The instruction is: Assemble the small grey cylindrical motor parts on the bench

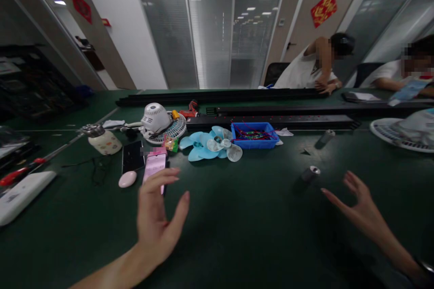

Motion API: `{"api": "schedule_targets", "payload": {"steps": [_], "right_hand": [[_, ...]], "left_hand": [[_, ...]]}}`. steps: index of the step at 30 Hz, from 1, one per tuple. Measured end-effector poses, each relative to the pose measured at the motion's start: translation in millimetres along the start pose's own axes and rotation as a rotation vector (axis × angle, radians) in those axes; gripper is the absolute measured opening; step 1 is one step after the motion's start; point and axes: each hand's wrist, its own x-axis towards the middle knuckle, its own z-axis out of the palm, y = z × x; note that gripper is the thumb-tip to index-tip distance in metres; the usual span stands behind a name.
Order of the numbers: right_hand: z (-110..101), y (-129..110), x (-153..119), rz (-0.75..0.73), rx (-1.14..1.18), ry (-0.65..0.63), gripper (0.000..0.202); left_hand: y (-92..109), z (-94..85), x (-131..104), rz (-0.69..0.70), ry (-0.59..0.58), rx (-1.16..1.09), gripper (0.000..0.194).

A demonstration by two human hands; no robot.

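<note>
Shiny metal cylinder (309, 174), smooth plastic fan blades (204, 150), plastic bin (256, 144), smooth, faintly glossy tabletop (244, 221)

There are two metal cylinders (309, 173) — and one blue bin (254, 144).

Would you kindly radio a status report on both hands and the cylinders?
Left hand open, holding nothing, partly hiding pink-screened phone. Right hand open, nearest the closer metal cylinder, not touching. Second metal cylinder farther back.

Bare forearms (118, 267), bare hands (158, 223); dark right wristband (427, 270)
</note>
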Motion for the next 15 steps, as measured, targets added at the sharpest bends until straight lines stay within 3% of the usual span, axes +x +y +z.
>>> {"api": "schedule_targets", "payload": {"steps": [2, 4, 8, 15], "right_hand": [[18.1, 18.3, -0.3, 0.092, 0.088, -0.079, 0.103], [29.6, 25.8, 2.8, 0.087, 0.127, -0.143, 0.098], [38.6, 14.0, 13.4, 0.046, 0.176, -0.179, 0.082], [45.5, 8.0, 31.6, 0.017, 0.058, -0.085, 0.07]], "left_hand": [[-8.9, 18.4, -13.9, -0.021, -0.145, -0.015, 0.031], [-18.3, 38.7, -27.9, -0.044, -0.282, -0.038, 0.029], [-31.7, 69.3, -43.8, -0.052, -0.412, -0.087, 0.033], [-44.9, 82.9, -48.7, -0.132, -0.496, -0.119, 0.033]]}}
